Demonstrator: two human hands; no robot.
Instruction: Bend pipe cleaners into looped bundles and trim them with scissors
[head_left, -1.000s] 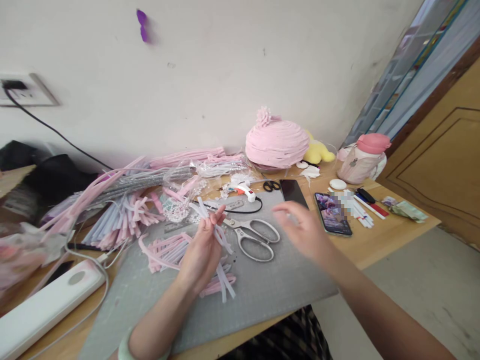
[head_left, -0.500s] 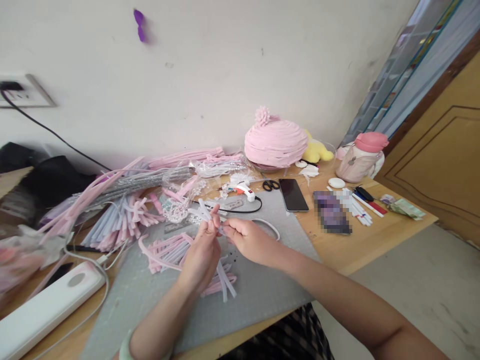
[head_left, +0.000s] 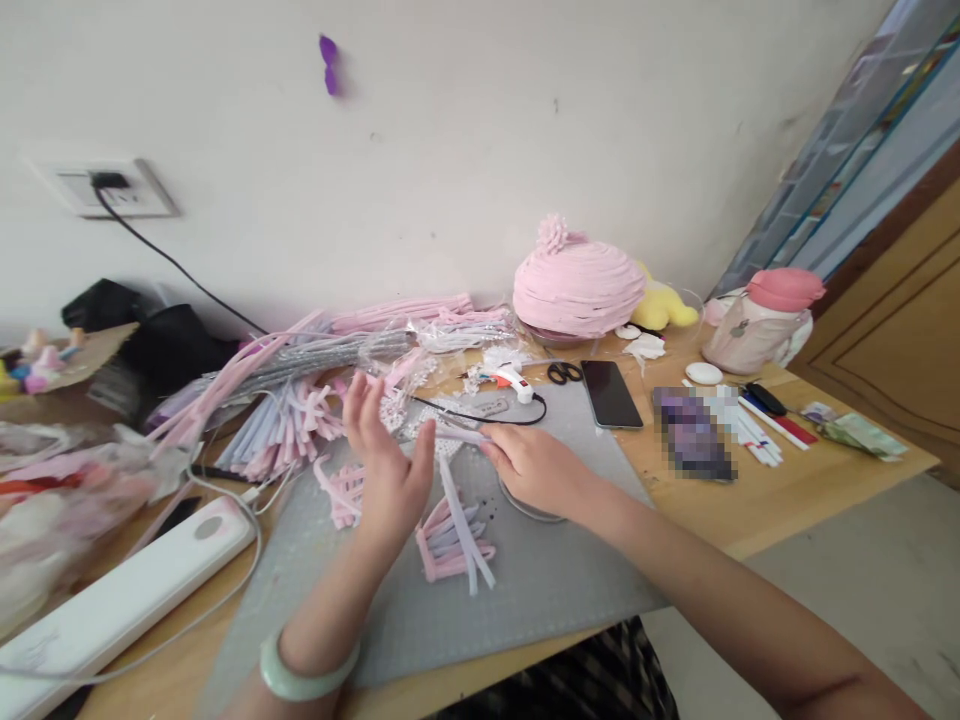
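Observation:
My right hand (head_left: 536, 466) is closed in a pinch on a pale lavender chenille stem (head_left: 459, 434), which points left towards my other hand. With fingers apart and thumb raised, my left hand (head_left: 386, 468) is open beside the stem's far end; I cannot tell whether the thumb touches it. Below them on the grey cutting mat (head_left: 420, 640) lies a pink and lavender chenille piece (head_left: 454, 540), with loose lavender stems (head_left: 466, 535) across it. Partly hidden behind my left wrist is a pink chenille piece (head_left: 345, 495). A light ring-shaped thing (head_left: 531, 510) shows under my right hand.
Bundles of cut stems (head_left: 281, 435) and a white power bank-like box (head_left: 142, 600) with cables stand left. Behind are a glue gun (head_left: 516, 381), scissors (head_left: 564, 373) and a pink wrapped dome (head_left: 577, 288). A phone (head_left: 611, 393) and a pink-lidded bottle (head_left: 757, 325) are right.
My left hand has let go of the stems and moved left, its fingers spreading. The right hand keeps its pinch. The view has shifted left, so the scene sits further right.

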